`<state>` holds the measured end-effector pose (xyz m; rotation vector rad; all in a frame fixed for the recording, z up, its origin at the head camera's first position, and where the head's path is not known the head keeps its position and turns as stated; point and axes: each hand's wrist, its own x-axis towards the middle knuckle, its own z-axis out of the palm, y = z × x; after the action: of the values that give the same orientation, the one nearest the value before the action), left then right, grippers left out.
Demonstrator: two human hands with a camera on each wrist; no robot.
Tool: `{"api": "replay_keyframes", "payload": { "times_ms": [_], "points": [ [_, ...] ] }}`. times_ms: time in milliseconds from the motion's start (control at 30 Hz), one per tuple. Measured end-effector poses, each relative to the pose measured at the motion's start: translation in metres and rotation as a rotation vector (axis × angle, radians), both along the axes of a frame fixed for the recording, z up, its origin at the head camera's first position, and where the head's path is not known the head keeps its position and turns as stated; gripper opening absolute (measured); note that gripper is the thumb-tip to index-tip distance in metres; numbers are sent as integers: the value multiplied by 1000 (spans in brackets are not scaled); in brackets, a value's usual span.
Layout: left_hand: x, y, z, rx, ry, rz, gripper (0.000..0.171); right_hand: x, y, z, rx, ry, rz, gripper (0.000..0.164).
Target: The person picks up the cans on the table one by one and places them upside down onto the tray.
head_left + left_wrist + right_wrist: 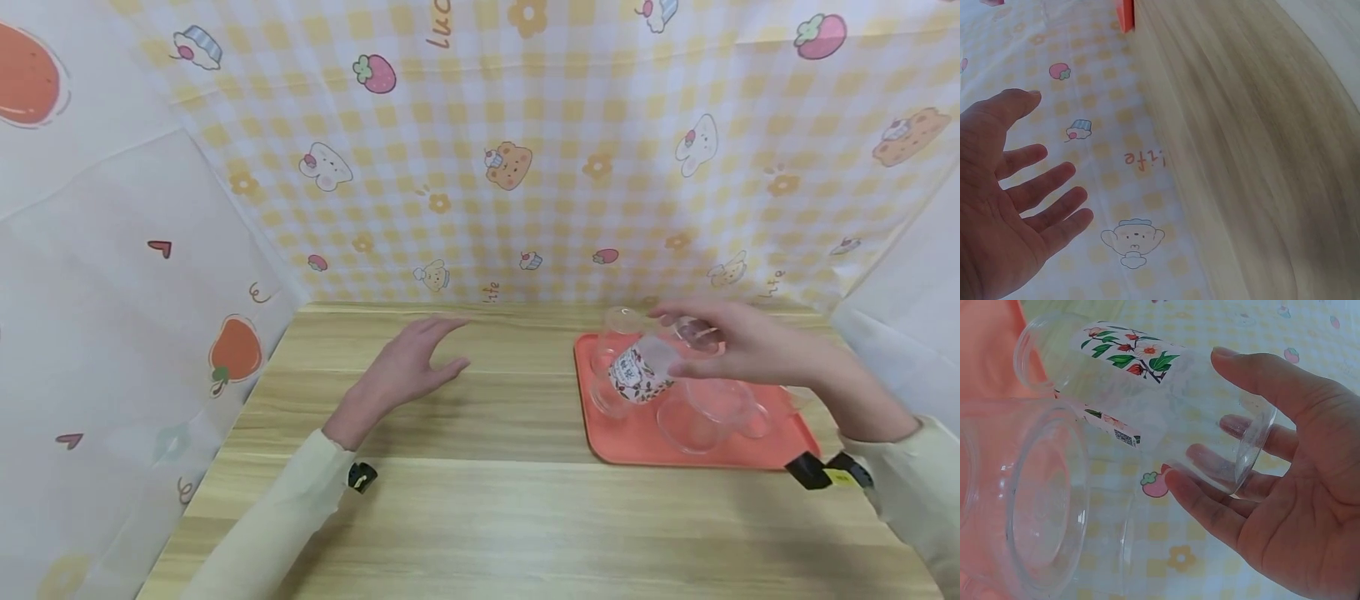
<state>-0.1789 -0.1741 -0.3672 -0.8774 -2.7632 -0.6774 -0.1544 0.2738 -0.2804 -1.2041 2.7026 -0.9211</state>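
My right hand (738, 342) holds a clear jar (641, 369) by its base end, thumb on one side and fingers on the other. The jar tilts over the left part of a red-orange tray (780, 450). Its white label with red flowers and green leaves shows in the right wrist view, where my fingers (1210, 512) curl around the transparent wall. Other clear containers (693, 425) lie on the tray just below. Off to the left, my left hand (408, 367) hovers over the wooden table with thumb and fingers apart, holding nothing.
The wooden table (480, 525) reaches back to a yellow-checked cloth (480, 108) with cartoon prints. White printed sheets (97, 292) stand at the sides. In the right wrist view, a wide clear rim (1082, 512) is close to the held jar.
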Motion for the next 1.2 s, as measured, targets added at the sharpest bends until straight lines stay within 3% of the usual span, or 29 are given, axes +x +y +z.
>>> {"api": "replay_keyframes", "payload": {
  "times_ms": [167,400,600,900,1067,1200],
  "points": [
    [1,-5,1,-37,-15,29,60,1,-6,2,35,-54,-14,62],
    [2,-9,0,-62,-29,50,62,0,-18,1,165,-28,-11,66],
    [5,-13,-3,-80,-9,60,62,4,-31,-1,206,-38,-13,72],
    [4,-17,-3,-109,24,74,61,8,-42,-12,238,169,30,67],
    [5,-20,-3,-139,5,103,63,15,-43,-19,247,152,12,75],
    [6,-24,-5,-156,-19,107,66,18,-35,-14,208,163,3,89]
  ]
}}
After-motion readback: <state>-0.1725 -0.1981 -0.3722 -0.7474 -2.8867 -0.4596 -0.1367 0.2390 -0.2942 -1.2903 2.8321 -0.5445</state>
